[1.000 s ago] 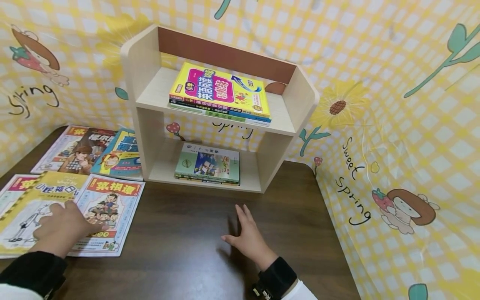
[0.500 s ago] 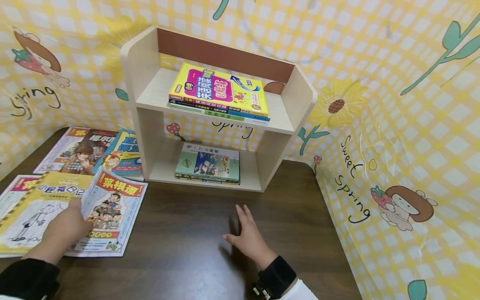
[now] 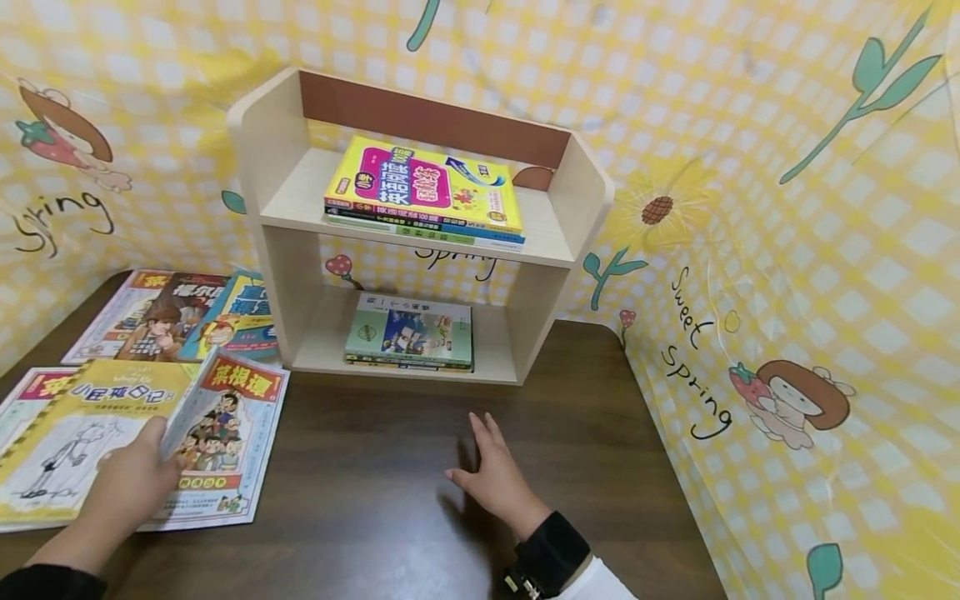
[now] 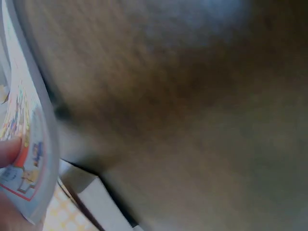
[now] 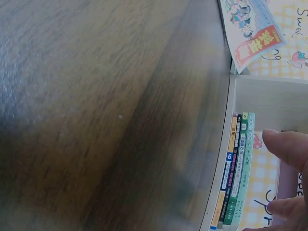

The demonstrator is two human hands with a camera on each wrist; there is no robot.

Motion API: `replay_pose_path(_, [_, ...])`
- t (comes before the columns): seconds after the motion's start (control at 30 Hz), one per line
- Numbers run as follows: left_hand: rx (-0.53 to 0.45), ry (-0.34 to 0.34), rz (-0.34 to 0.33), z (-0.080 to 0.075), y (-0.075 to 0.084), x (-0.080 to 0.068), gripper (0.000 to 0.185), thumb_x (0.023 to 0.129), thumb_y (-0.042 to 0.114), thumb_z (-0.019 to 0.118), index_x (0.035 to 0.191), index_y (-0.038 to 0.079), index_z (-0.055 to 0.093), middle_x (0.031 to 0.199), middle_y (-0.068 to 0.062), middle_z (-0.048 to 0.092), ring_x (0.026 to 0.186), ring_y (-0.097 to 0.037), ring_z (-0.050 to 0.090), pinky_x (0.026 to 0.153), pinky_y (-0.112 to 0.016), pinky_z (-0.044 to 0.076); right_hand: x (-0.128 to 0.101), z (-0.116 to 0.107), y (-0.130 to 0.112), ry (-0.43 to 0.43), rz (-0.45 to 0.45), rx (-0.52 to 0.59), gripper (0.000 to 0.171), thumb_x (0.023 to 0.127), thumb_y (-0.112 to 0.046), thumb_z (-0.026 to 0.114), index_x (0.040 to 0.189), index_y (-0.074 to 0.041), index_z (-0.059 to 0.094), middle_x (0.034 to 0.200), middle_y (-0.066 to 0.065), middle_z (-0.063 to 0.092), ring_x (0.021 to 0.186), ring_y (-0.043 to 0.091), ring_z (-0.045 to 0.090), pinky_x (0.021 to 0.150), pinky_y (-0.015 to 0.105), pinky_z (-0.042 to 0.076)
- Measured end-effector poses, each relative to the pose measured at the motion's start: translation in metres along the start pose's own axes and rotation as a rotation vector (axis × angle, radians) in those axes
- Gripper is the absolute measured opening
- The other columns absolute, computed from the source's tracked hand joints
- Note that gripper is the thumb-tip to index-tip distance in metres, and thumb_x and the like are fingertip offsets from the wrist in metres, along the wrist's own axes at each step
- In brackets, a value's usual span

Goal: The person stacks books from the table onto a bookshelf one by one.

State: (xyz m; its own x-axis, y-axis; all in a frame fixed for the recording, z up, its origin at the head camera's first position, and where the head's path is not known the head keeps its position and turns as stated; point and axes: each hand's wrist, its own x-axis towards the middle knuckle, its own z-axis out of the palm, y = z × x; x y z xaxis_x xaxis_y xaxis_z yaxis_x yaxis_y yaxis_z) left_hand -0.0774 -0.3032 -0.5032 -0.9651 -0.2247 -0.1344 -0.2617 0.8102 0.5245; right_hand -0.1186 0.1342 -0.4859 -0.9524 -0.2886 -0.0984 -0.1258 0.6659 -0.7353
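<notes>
Pale glare marks the tabletop [image 3: 360, 487]; left wrist view blurs.

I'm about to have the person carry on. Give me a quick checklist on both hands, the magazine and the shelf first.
1. Left grip on the magazine: ok, thumb over the cover near its left edge.
2. Magazine flat: not ok, its left edge bends up.
3. Magazine fully off the table: cannot tell.
4. Right grip free: ok, holding nothing, fingers spread in front of the shelf.
5. Upper stack steady: looks ok, books lying flat.
6. Space beside the lower stack: ok, bare board on both sides; whether the magazine fits, cannot tell.
</notes>
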Motion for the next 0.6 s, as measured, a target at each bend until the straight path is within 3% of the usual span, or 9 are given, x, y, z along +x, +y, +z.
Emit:
replay_pose_path(0.13, [-0.068, 0.010, 0.094, 0.001, 0.009, -0.004, 0.059, 0.088, 0.004, 0.062, 0.134, -0.011, 0.029, 0.127, -0.044, 0.041, 0.111, -0.062, 0.042, 0.081, -0.061, 0.038, 0.002, 0.001, -0.002, 0.002, -0.005, 0.008, 0.086, 0.085, -0.021, 0.075, 0.153, -0.008, 0.025, 0.158, 0.024, 0.013, 0.138, 0.043, 0.029, 0.105, 0.057, 0.036])
replay_pose_path(0.23, [-0.127, -0.024, 0.149, 0.002, 0.025, -0.004, 0.056, 0.089, 0.004, 0.062, 0.133, -0.011, 0.031, 0.128, -0.043, 0.043, 0.105, -0.055, 0.050, 0.071, -0.054, 0.048, 0.003, 0.002, -0.005, -0.004, -0.006, 0.017, 0.085, 0.086, -0.020, 0.074, 0.153, -0.009, 0.024, 0.158, 0.023, 0.013, 0.139, 0.042, 0.029, 0.105, 0.056, 0.036])
replay_pose_path(0.4, [-0.237, -0.050, 0.205, 0.007, 0.059, -0.004, 0.045, 0.092, 0.008, 0.061, 0.126, -0.007, 0.036, 0.124, -0.036, 0.050, 0.093, -0.036, 0.054, 0.068, -0.041, 0.046, 0.005, 0.003, -0.012, -0.021, -0.004, 0.032, 0.084, 0.088, -0.023, 0.071, 0.154, -0.011, 0.021, 0.159, 0.021, 0.012, 0.140, 0.040, 0.028, 0.106, 0.055, 0.035])
replay_pose_path(0.6, [-0.400, -0.070, 0.254, 0.024, 0.105, -0.002, 0.052, 0.092, 0.008, 0.060, 0.133, -0.008, 0.033, 0.126, -0.035, 0.051, 0.104, -0.039, 0.055, 0.083, -0.051, 0.045, 0.007, 0.006, -0.024, -0.021, -0.037, 0.054, 0.081, 0.092, -0.028, 0.066, 0.155, -0.011, 0.018, 0.159, 0.019, 0.015, 0.142, 0.036, 0.025, 0.109, 0.055, 0.031])
